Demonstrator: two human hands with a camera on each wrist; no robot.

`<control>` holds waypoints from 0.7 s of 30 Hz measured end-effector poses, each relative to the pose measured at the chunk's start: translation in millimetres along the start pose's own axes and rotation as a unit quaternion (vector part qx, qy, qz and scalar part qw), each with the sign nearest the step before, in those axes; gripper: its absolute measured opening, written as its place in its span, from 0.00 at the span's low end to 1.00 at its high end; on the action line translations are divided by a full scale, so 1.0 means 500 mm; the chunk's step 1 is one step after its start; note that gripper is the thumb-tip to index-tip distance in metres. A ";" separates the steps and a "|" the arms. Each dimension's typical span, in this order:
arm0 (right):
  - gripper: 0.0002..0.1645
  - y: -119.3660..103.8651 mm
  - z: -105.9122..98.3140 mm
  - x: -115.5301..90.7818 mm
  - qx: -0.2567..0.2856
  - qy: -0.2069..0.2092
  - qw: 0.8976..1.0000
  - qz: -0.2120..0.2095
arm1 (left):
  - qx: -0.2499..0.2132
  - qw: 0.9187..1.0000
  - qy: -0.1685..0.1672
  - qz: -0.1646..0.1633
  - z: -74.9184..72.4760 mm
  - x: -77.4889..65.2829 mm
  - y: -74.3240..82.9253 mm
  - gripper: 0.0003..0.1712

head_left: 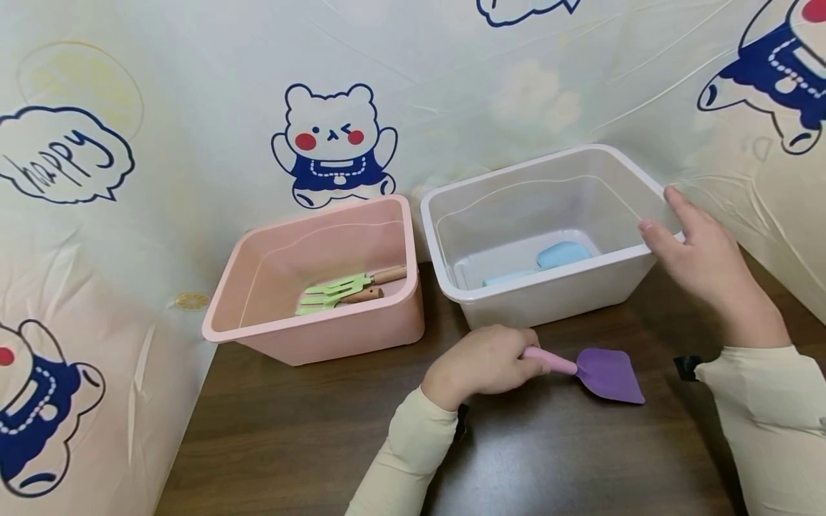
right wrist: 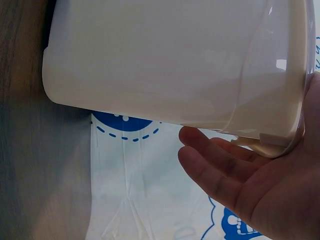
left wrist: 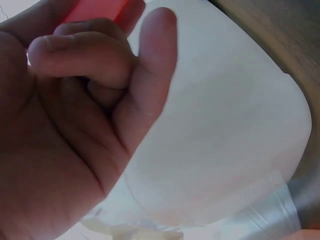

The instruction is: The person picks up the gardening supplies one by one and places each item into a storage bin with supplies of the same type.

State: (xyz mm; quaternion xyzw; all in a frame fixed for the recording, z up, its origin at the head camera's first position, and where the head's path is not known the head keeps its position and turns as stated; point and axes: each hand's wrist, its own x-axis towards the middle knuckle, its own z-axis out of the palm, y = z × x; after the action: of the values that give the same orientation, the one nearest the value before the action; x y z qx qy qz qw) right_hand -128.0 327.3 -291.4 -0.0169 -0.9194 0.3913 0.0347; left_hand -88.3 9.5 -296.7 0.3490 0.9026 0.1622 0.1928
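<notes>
My left hand (head_left: 484, 362) holds a small shovel by its pink handle (head_left: 551, 360), in front of the white bin. The shovel's purple blade (head_left: 609, 374) points right, over the table. In the left wrist view the fingers (left wrist: 82, 60) are curled and part of the handle shows reddish at the top. My right hand (head_left: 706, 254) grips the white bin (head_left: 542, 304) at its right front corner, thumb over the rim and fingers outside. The right wrist view has those fingers (right wrist: 215, 165) beside the outer wall. Light blue pieces (head_left: 563, 254) lie inside this bin, partly hidden by its front wall.
Left of the white bin stands a pink bin (head_left: 335, 340) with green hand forks (head_left: 335, 288) with wooden handles inside. Both bins stand on a dark wooden table (head_left: 303, 430), near a bear-printed cloth (head_left: 213, 107) hanging behind and at the sides.
</notes>
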 end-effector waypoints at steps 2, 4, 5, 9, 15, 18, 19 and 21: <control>0.45 -0.002 0.000 0.000 0.001 -0.002 1.000 0.001 | -0.013 1.000 0.007 0.007 -0.002 0.000 -0.003 0.09; 0.45 -0.002 0.000 -0.001 0.000 -0.003 1.000 0.001 | -0.027 0.999 0.013 0.012 -0.003 0.001 -0.005 0.08; 0.45 -0.002 0.000 -0.001 0.000 -0.003 1.000 0.002 | -0.033 0.999 0.016 0.015 -0.003 0.001 -0.006 0.09; 0.45 0.000 0.001 -0.001 0.000 0.000 1.000 0.000 | -0.061 0.997 0.036 0.034 -0.005 0.003 -0.010 0.11; 0.45 -0.001 0.004 0.000 0.003 0.008 1.000 -0.002 | -0.097 0.989 0.090 0.061 -0.017 -0.004 -0.013 0.12; 0.45 -0.002 0.005 -0.001 0.004 0.007 1.000 -0.001 | -0.113 0.984 0.124 0.055 -0.024 -0.007 -0.015 0.11; 0.45 -0.001 0.004 -0.001 0.005 0.007 1.000 -0.002 | -0.115 0.983 0.135 0.053 -0.026 -0.008 -0.015 0.11; 0.45 -0.001 0.004 -0.001 0.005 0.007 1.000 -0.003 | -0.120 0.979 0.155 0.051 -0.029 -0.010 -0.017 0.10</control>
State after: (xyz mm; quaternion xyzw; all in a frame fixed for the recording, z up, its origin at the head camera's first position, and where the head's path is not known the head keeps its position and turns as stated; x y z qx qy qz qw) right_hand -127.5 325.5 -292.3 -0.0171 -0.9174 0.3954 0.0425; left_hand -96.5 -2.1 -286.7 0.3391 0.8766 0.3314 0.0824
